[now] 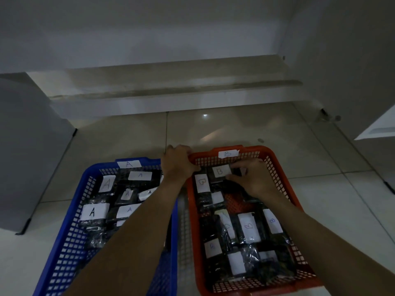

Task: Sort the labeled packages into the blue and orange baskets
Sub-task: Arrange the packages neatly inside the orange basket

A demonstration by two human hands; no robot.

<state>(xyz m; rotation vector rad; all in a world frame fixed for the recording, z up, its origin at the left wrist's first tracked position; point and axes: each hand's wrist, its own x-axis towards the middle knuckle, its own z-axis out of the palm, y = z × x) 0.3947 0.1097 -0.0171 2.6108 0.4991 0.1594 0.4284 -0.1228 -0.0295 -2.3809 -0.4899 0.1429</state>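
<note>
Two plastic mesh baskets sit side by side on a pale tiled floor (245, 124) in dim light, both filled with dark, shiny packages bearing white paper labels. The blue basket (70, 212), on the left, carries a white tag on its far rim reading "A" (129, 164), and the packages inside it show handwritten "A" labels, the clearest on a package near the left wall (93, 212). The orange basket (284, 167), on the right, has a far-rim tag marked "B" (228, 153), and several of its packages show "B" labels, though some labels are turned or too faint to read. The person's left hand (178, 164) grips the far left corner of the orange basket's rim, fingers curled over the edge. The right hand (253, 178) reaches into the far end of the same basket, its fingertips pinching a package labeled "B" (220, 171) that lies just inside the far wall.
</note>
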